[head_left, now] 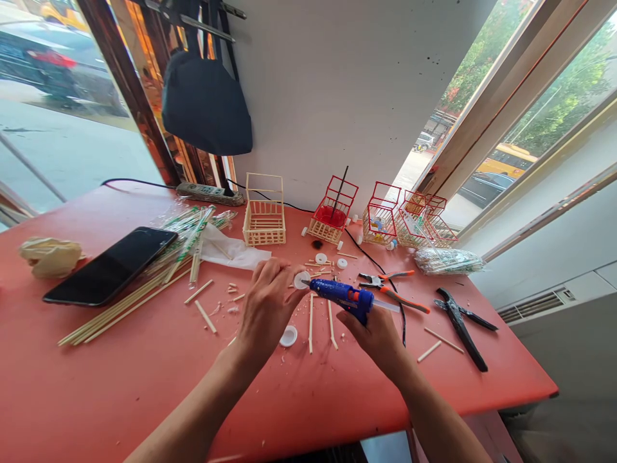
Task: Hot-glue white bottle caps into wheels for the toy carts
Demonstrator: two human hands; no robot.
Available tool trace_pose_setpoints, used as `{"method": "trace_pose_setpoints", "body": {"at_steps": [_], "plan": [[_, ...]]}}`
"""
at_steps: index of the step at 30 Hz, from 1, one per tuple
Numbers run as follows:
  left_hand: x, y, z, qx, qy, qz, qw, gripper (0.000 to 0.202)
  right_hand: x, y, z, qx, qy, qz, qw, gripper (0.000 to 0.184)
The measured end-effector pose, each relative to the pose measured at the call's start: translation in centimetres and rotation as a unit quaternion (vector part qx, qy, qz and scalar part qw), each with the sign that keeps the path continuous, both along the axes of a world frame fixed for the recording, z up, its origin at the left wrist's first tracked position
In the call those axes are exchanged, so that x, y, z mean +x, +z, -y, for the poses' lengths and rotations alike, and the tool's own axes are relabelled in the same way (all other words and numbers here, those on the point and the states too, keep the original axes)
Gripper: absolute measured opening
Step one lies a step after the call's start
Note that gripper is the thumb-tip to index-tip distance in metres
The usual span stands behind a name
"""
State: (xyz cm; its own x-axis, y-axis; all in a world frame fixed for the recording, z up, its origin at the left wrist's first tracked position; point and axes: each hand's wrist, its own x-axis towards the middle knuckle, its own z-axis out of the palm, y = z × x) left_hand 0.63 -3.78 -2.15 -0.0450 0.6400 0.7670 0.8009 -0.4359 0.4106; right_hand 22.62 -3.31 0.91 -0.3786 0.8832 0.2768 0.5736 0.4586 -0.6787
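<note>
My left hand (263, 305) pinches a small white plastic cap (301, 280) between thumb and fingers. In my right hand (378, 337) is a blue hot glue gun (340, 294), its nozzle pointing left and right at the cap; I cannot tell whether they touch. A clear glue stick (387, 306) sticks out of the gun's back. Below the hands lie another white cap (288, 335) and two thin wooden sticks (311, 325). Two more white round pieces (342, 263) rest beyond the gun, among short stick scraps.
A plain stick-built cart (265, 222) and several red-trimmed ones (332, 212) stand along the wall. Orange-handled pliers (402, 299) and black-handled cutters (463, 328) lie right. A phone (113, 263), bundled sticks (130, 302) and crumpled paper (51, 256) lie left. A black cord (369, 257) crosses the table.
</note>
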Motion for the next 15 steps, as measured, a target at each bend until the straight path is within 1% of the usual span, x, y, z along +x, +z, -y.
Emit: {"method": "trace_pose_setpoints", "body": {"at_steps": [8,15], "plan": [[-0.03,-0.16,0.06,0.004,-0.009,-0.006,1.0,0.017,0.13,-0.53,-0.12,0.006,-0.002,0.003,1.0,0.036],[0.08,-0.05,-0.08,0.017,-0.01,-0.015,1.0,0.015,0.08,-0.11,-0.19,0.008,0.004,0.003,1.0,0.039]]}}
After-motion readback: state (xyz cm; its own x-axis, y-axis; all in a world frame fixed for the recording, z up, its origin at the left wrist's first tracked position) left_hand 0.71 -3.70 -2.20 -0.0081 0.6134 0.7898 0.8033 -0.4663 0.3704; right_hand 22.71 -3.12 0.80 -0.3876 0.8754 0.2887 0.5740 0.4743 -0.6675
